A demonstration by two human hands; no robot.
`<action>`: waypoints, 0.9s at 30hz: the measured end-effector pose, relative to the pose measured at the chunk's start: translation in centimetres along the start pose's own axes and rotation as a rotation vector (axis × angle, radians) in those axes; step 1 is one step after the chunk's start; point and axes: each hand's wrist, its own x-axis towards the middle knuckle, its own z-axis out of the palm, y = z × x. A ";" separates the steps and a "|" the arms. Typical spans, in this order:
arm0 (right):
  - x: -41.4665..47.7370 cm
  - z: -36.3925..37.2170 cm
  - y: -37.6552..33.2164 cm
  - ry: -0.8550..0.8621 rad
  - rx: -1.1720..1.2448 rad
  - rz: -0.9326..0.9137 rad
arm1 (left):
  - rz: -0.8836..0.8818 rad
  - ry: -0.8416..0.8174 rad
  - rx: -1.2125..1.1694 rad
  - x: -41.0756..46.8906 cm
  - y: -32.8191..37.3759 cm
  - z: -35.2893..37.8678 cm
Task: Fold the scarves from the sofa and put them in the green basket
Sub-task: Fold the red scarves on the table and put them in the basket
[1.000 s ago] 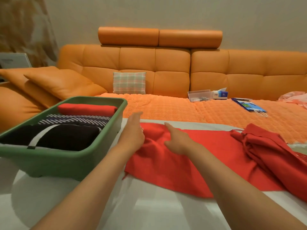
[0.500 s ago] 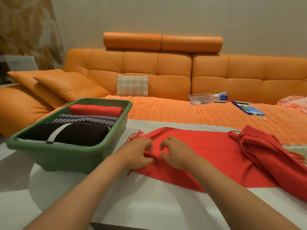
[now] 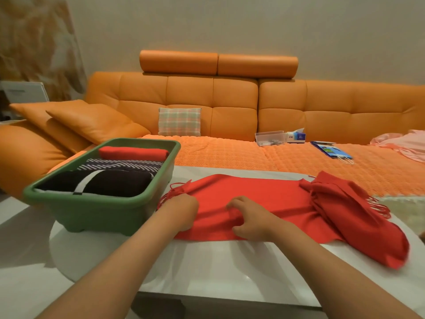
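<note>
Walls (image 3: pixel 230 24) of plain beige close the room behind a long orange sofa (image 3: pixel 230 100), whose seat carries a knitted orange throw (image 3: pixel 230 153). On it we see a plaid cushion (image 3: pixel 179 122), a clear box (image 3: pixel 270 137), a tissue box (image 3: pixel 296 135) just beside it, a blue packet (image 3: pixel 331 151) and, at the far right, pink cloth (image 3: pixel 402 143). Two orange pillows (image 3: pixel 92 122) lean at the left end.

In front lies a glossy white surface (image 3: pixel 207 261). The green basket (image 3: pixel 92 198) stands on its left part, holding three folded scarves (image 3: pixel 122 164) in a row: red farthest, striped in the middle, black nearest. The red scarf (image 3: pixel 253 194) lies spread across the surface right of the basket, its right end bunched in a heap with fringe showing. Our left hand (image 3: pixel 181 209) grips the fringed left end, fingers curled tight round the cloth. Our right hand (image 3: pixel 250 221), near it, has its fingers curled into a pinched ridge of the same scarf.
</note>
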 end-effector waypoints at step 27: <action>-6.9 -5.5 6.5 0.024 -0.414 0.420 | 0.141 -0.148 -0.319 3.4 7.8 2.5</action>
